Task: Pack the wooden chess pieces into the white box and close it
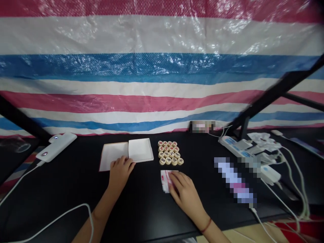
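My left hand (120,168) rests at the near edge where two shallow white box halves meet. Its fingers lie over the corner of the left half (115,151), and the thumb touches the right half (140,150). My right hand (186,187) has its fingers and thumb on a small folded white sheet (165,180) with red print, flat on the table. Part of that sheet is hidden under the fingers. Just beyond it stand round Chinese chess pieces (169,152) in neat rows, the far ones marked red, the near ones black; some look stacked.
A black table (144,209) carries everything. On the left lies a white device (57,147) with a cable. To the right are a power strip (234,145) with plugs and a blurred-out phone-like object (234,182). Striped sheeting (152,101) hangs behind.
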A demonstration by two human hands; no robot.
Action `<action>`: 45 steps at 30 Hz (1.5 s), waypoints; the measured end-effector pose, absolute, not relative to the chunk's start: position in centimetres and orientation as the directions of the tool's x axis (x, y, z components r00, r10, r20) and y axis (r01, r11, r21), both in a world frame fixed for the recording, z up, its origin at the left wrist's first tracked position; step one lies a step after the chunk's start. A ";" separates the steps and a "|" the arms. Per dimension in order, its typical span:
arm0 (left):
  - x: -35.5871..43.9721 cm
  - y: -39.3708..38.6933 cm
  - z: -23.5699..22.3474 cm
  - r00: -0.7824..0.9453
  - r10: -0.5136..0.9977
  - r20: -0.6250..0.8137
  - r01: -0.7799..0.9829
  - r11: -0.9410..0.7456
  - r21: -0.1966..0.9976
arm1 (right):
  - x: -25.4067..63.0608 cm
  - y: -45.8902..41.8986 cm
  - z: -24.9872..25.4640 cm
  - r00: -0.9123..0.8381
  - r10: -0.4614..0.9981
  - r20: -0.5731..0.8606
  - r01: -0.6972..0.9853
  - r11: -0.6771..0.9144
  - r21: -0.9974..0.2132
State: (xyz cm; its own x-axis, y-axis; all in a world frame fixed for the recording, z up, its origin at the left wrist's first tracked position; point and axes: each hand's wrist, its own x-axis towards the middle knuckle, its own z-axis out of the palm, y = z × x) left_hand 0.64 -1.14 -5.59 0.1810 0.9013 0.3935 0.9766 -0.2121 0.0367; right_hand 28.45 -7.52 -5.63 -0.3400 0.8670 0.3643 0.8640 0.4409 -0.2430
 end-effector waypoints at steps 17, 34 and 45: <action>3.1 -4.4 -6.0 0.254 0.949 0.185 0.960 -0.271 0.073 | 17.0 -3.7 -4.6 -0.557 0.824 0.103 0.782 0.562 -0.269; 3.1 -4.0 -5.9 0.252 0.954 0.162 0.958 -0.270 0.098 | 18.2 -2.7 -4.3 -0.508 0.855 0.103 0.819 0.516 -0.251; 3.2 -3.8 -6.1 0.205 0.966 0.155 0.966 -0.225 0.128 | 18.1 -1.7 -5.1 -0.519 0.852 0.075 0.815 0.519 -0.258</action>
